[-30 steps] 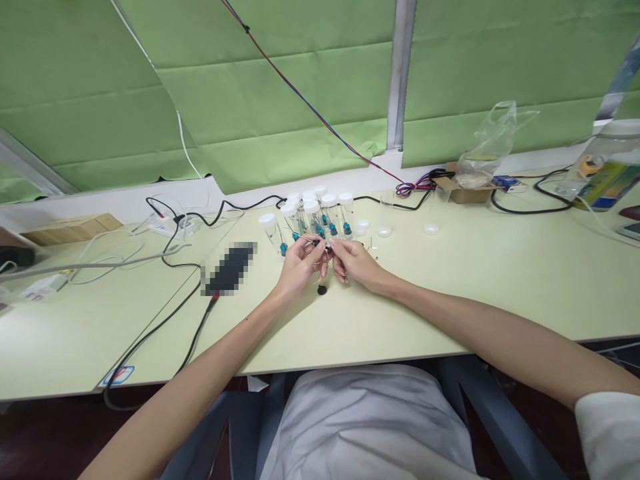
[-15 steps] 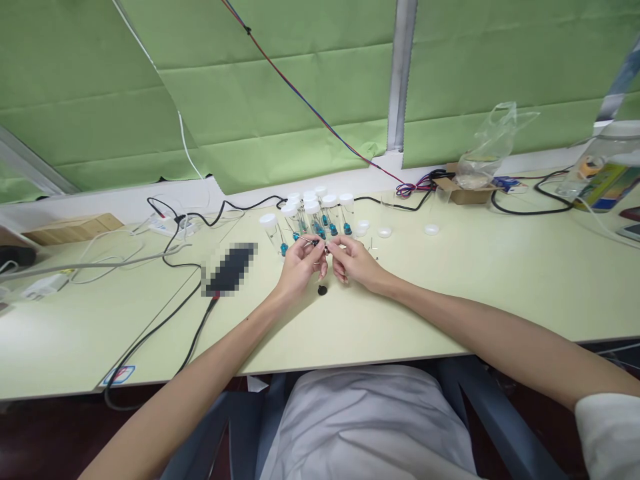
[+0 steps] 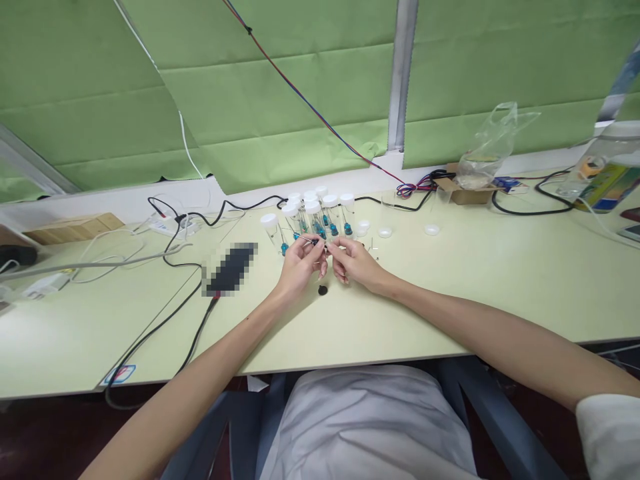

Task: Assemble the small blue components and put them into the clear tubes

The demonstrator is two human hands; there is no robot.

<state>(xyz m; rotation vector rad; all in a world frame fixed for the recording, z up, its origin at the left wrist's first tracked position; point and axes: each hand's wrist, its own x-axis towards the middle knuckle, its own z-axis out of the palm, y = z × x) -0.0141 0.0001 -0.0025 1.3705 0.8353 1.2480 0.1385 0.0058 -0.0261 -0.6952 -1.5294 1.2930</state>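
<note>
Small black part (image 3: 315, 241) at frame centre, pinched in my left hand (image 3: 299, 265); my right hand (image 3: 357, 261) closes in beside it, gripping what I cannot tell. Steadiness probably matters most, thin metal rod (image 3: 303, 237) kept off the vials (image 3: 347, 210). Rod points left and slightly up, long axis shallowly slanted.

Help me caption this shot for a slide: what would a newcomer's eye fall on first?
Probably the left hand and right hand, nearly meeting mid-picture around a small dark piece. Just beyond them sits a cluster of clear, white-capped containers with teal parts inside. Above, green fabric fills most of the background.
</note>
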